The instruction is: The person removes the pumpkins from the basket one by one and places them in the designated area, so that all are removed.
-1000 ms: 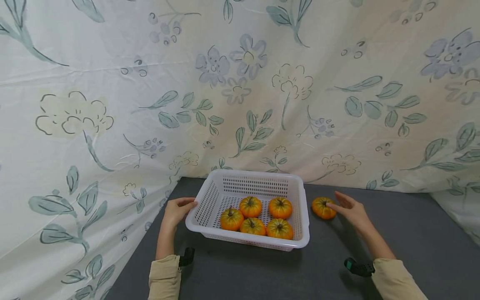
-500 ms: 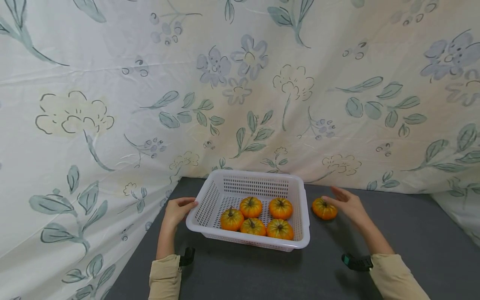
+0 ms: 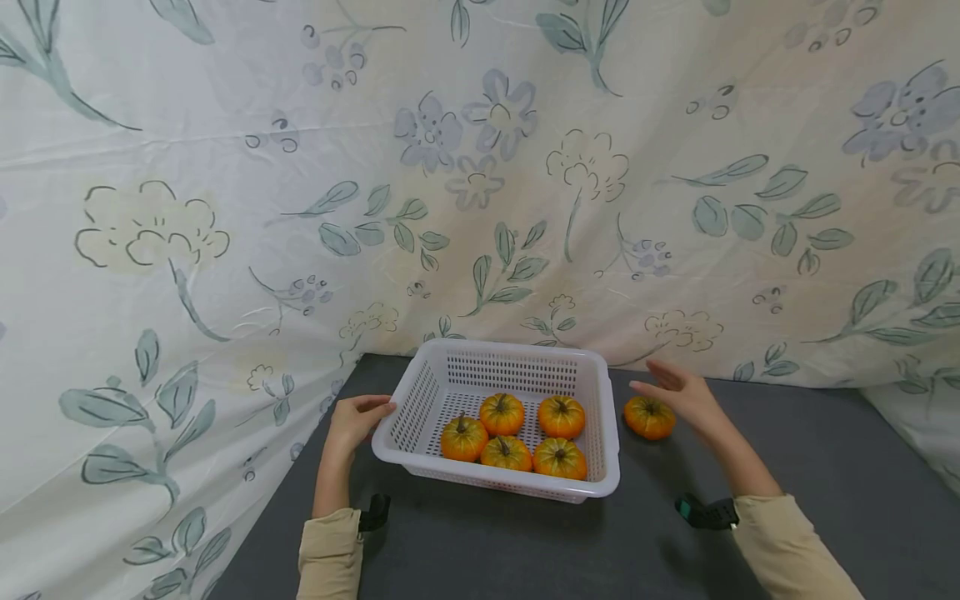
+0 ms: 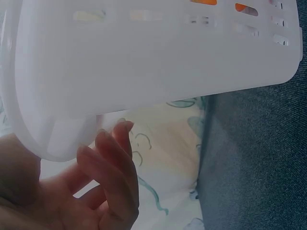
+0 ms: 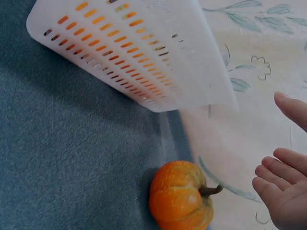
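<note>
A white plastic basket (image 3: 495, 479) with slotted walls holds several small orange pumpkins (image 3: 559, 458). My left hand (image 3: 358, 423) is at its left rim. In the left wrist view the thumb reaches up at the rim and the curled fingers (image 4: 108, 172) lie beneath it, by the outer wall. One more pumpkin (image 3: 648, 418), with a brown stem, sits on the table just right of the basket. Above it hovers my right hand (image 3: 686, 398), fingers extended and thumb apart, holding nothing. The right wrist view shows a gap between that hand (image 5: 288, 187) and the pumpkin (image 5: 180, 196).
The dark grey table (image 3: 480, 550) runs back to a white floral curtain (image 3: 510, 275), which hangs close behind the basket and along the left side. Black wrist straps (image 3: 708, 512) sit below both hands, at the cuffs of beige sleeves (image 3: 795, 542).
My right hand has drawn away from the loose pumpkin, rising and shifting left over it toward the basket. The pumpkin, the basket and my left hand stay in place.
</note>
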Action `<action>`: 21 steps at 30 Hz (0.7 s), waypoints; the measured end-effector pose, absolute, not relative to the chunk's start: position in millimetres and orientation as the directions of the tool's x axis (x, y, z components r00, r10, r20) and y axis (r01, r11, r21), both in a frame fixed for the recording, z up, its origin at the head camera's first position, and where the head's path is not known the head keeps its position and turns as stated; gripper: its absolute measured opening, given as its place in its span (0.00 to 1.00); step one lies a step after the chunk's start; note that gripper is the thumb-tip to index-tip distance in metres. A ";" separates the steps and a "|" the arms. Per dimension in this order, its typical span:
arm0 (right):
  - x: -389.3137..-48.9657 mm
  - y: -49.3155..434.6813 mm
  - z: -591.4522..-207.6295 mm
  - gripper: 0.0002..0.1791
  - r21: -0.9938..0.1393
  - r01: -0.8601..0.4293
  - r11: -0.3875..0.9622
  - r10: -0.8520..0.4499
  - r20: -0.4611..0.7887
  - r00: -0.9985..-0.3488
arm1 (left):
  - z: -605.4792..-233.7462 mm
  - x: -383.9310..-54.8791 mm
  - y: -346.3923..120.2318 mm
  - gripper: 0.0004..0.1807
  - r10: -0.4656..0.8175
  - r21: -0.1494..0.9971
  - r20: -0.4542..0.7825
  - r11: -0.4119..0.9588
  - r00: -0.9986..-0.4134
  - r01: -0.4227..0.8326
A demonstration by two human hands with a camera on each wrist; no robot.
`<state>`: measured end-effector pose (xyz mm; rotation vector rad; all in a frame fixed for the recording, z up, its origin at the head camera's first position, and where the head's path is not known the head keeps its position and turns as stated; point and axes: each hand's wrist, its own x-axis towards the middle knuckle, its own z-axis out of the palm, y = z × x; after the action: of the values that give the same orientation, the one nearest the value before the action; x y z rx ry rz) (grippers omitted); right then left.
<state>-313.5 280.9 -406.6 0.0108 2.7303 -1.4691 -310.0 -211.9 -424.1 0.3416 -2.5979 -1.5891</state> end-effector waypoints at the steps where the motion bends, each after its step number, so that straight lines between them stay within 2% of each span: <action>1: -313.5 279.4 -405.2 0.57 -0.830 0.020 0.557 -0.017 -0.036 -0.999 | -424.0 -310.0 -211.8 0.22 -0.230 0.886 -0.051 0.440 -0.972 -0.150; 12: -316.0 264.4 -388.1 0.58 -0.811 0.025 0.584 -0.057 -0.072 -0.996 | -423.9 -309.8 -211.4 0.21 -0.236 0.887 -0.044 0.439 -0.971 -0.147; 21: -319.1 252.5 -377.8 0.50 -0.802 -0.037 0.597 -0.122 -0.045 -0.991 | -423.6 -310.0 -211.2 0.21 -0.243 0.891 -0.048 0.429 -0.969 -0.152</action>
<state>-319.1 252.5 -377.8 -0.1359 2.7211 -1.3625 -310.0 -211.2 -423.6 0.3576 -2.5804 -1.5944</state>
